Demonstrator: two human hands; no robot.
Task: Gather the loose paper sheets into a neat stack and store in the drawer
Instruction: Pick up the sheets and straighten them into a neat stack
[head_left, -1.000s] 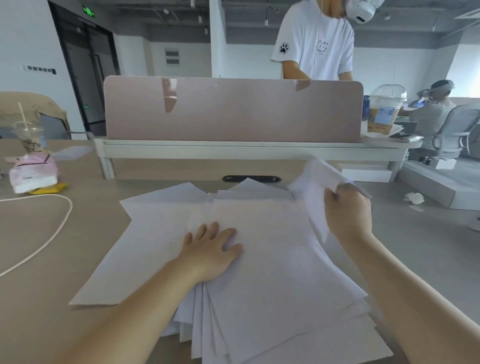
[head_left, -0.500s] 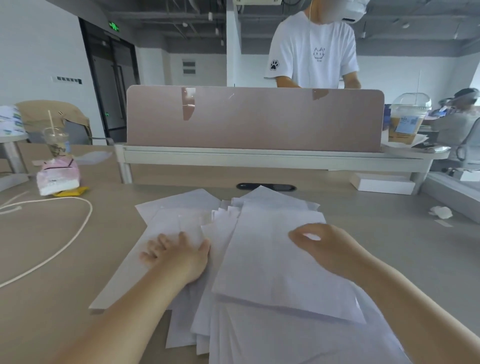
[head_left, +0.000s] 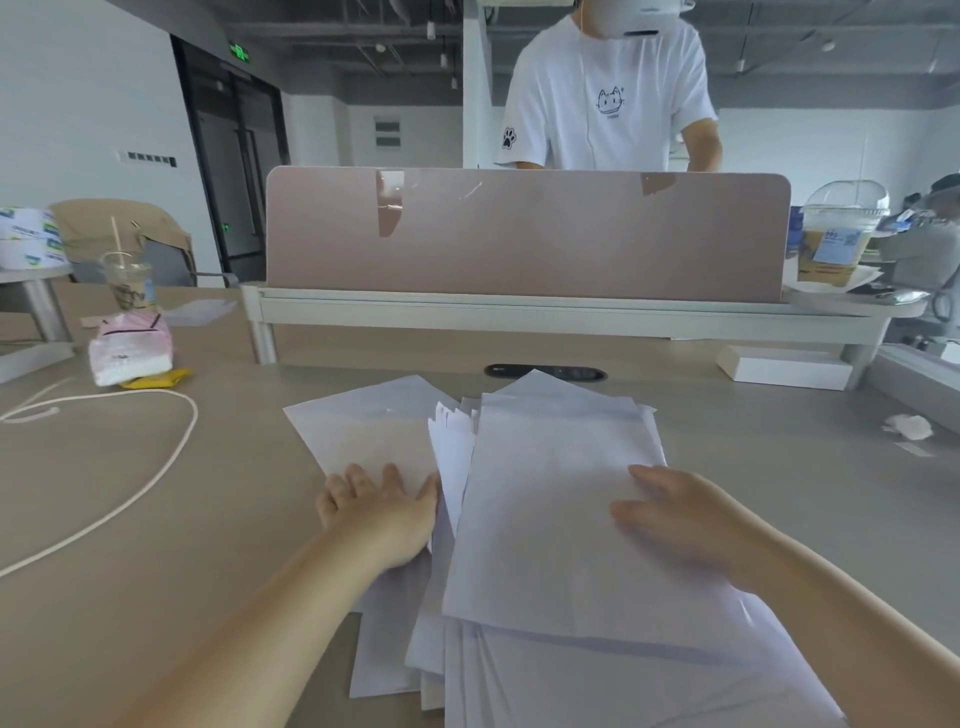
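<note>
Several white paper sheets (head_left: 550, 509) lie in a loose, fanned pile on the beige desk (head_left: 156, 545) in front of me. My left hand (head_left: 382, 512) rests flat, fingers spread, on the leftmost sheets (head_left: 363, 431), pressing against the pile's left edge. My right hand (head_left: 680, 519) lies flat on the top sheet near its right edge, fingers apart. Neither hand grips a sheet. No drawer is in view.
A pink divider panel (head_left: 524, 234) stands behind the desk, with a person in a white T-shirt (head_left: 608, 93) beyond it. A white cord (head_left: 156, 467), a tissue pack (head_left: 130, 351) and a plastic cup (head_left: 127, 283) lie left. A white box (head_left: 784, 366) sits right.
My right hand has laid down the sheet it was lifting and now rests flat on the top sheet. My left hand slid left to the pile's edge. The sheets lie closer together.
</note>
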